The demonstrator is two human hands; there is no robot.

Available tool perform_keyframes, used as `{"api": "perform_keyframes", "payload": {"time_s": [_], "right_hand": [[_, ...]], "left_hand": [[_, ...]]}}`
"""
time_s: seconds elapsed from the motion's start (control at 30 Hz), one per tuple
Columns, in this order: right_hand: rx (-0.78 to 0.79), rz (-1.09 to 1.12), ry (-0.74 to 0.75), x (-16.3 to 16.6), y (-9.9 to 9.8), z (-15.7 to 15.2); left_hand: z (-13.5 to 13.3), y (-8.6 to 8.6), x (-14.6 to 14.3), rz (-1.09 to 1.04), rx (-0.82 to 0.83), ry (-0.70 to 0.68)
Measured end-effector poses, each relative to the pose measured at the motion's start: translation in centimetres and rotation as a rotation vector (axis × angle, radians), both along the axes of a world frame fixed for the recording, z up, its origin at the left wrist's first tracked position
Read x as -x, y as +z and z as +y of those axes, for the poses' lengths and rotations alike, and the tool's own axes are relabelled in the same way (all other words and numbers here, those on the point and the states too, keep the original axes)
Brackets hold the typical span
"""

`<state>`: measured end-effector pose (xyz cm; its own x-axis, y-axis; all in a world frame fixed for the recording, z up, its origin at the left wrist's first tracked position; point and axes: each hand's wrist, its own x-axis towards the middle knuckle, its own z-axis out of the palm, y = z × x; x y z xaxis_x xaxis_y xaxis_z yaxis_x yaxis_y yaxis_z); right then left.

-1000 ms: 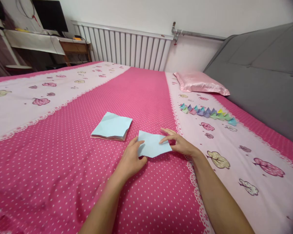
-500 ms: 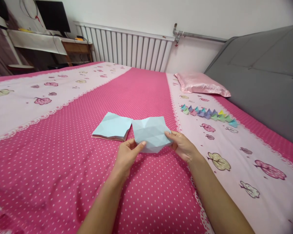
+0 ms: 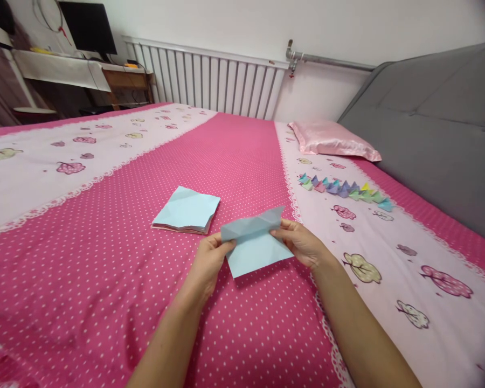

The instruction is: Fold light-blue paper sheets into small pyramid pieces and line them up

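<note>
A light blue sheet of origami paper (image 3: 258, 250) with crease lines is held between both hands above the pink bed. Its upper part bends up along a crosswise fold, while the lower part slopes toward me. My left hand (image 3: 212, 258) pinches the left edge between thumb and fingers. On the opposite edge, my right hand (image 3: 297, 240) grips with the thumb on top; some of its fingers are hidden behind the paper. Just left of the held sheet lies a stack of square paper (image 3: 186, 209), its top sheet pale blue.
Several small folded paper pieces (image 3: 343, 188) in mixed colours stand in rows at the right. Behind them lies a pink pillow (image 3: 333, 140) near the grey headboard (image 3: 436, 113). A white radiator (image 3: 210, 75) and a desk with a monitor (image 3: 88, 27) are beyond the bed.
The sheet has tilted and bent along its crosswise crease, with its lower part now spread toward me. Both hands keep hold of its sides. The stack and folded pieces stay put.
</note>
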<state>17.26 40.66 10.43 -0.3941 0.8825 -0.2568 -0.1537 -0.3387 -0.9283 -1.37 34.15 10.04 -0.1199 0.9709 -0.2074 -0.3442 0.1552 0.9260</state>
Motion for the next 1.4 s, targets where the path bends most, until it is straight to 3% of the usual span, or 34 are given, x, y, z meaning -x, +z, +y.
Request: {"api": "perform_keyframes", "payload": {"time_s": [0.2, 0.33, 0.47, 0.7, 0.87, 1.03, 1.23, 1.4], "right_hand": [[-0.062, -0.026, -0.032, -0.8, -0.1, 1.0], [-0.045, 0.048, -0.043, -1.0, 0.1, 1.4], [-0.088, -0.058, -0.126, -1.0, -0.2, 1.3], [-0.155, -0.069, -0.208, -0.9, -0.7, 1.2], [-0.227, -0.044, -0.119, -0.3, 0.0, 0.6], [-0.425, -0.155, -0.117, 0.3, 0.9, -0.6], [-0.746, -0.374, -0.131, 0.9, 1.6, -1.8], [-0.96, -0.455, -0.02, 1.2, 2.2, -2.6]], "left_hand": [[-0.4, 0.8, -0.2, 0.154, 0.009, -0.109], [-0.3, 0.0, -0.4, 0.314, -0.112, -0.19], [-0.2, -0.8, -0.3, 0.446, -0.236, -0.265], [-0.8, 0.8, -0.5, 0.314, -0.146, -0.408], [-0.9, 0.2, -0.6, 0.307, -0.099, -0.492], [-0.8, -0.5, -0.8, 0.251, -0.055, -0.506], [-0.9, 0.0, -0.9, 0.093, -0.038, -0.488], [-0.9, 0.4, -1.0, -0.033, -0.127, -0.442]]}}
